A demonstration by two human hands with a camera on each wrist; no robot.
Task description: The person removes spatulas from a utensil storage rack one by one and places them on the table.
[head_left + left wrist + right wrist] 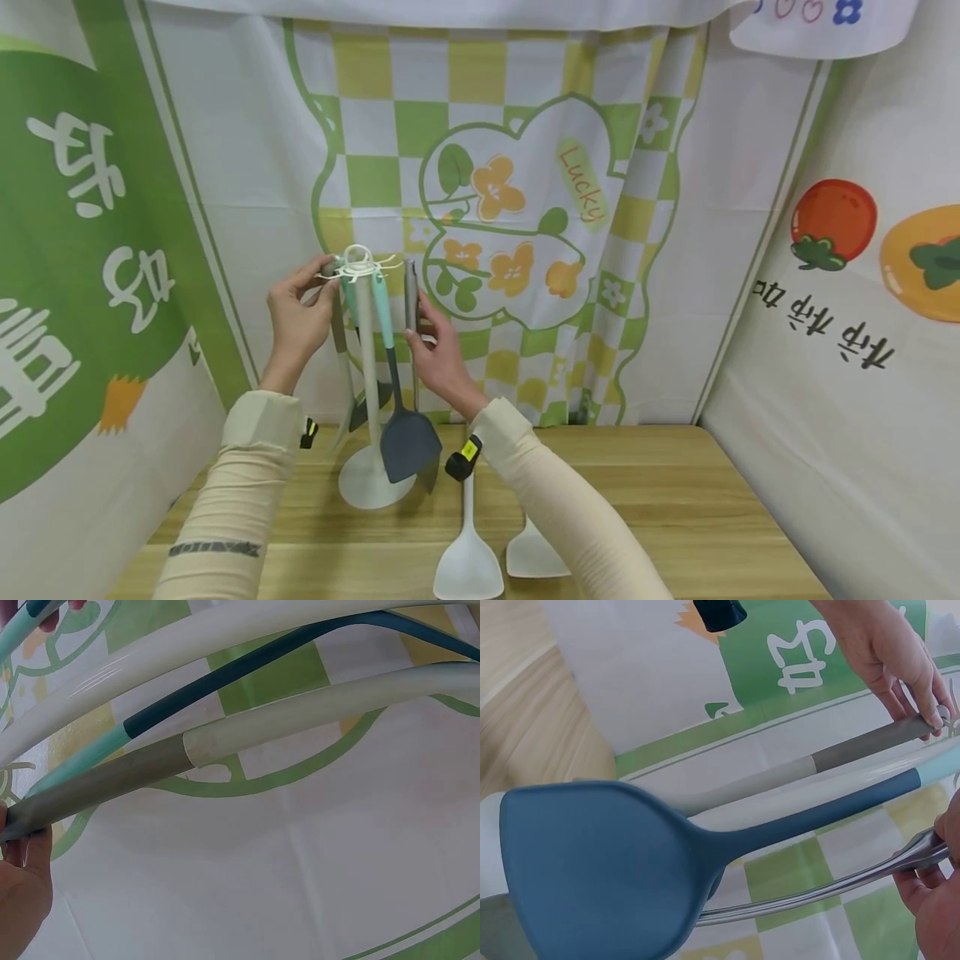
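At the top of a white utensil stand (367, 367), my left hand (303, 312) pinches the end of a grey-brown handle (112, 784) with a pale neck. My right hand (438, 346) holds a metal utensil by its steel handle (810, 896), on the stand's right side. That utensil's head is mostly hidden behind a dark blue spatula (408, 442) with a turquoise grip, which hangs from the stand. Another dark utensil with a turquoise handle (82, 761) hangs behind the pole. Whether either held handle is on a hook, I cannot tell.
Below my right forearm, a white spatula (468, 567) and a second white utensil (534, 554) lie on the wooden table (637, 492). The stand's round base (356, 492) rests on the table's left part. A patterned curtain (517, 375) hangs behind, with printed cloth on both sides.
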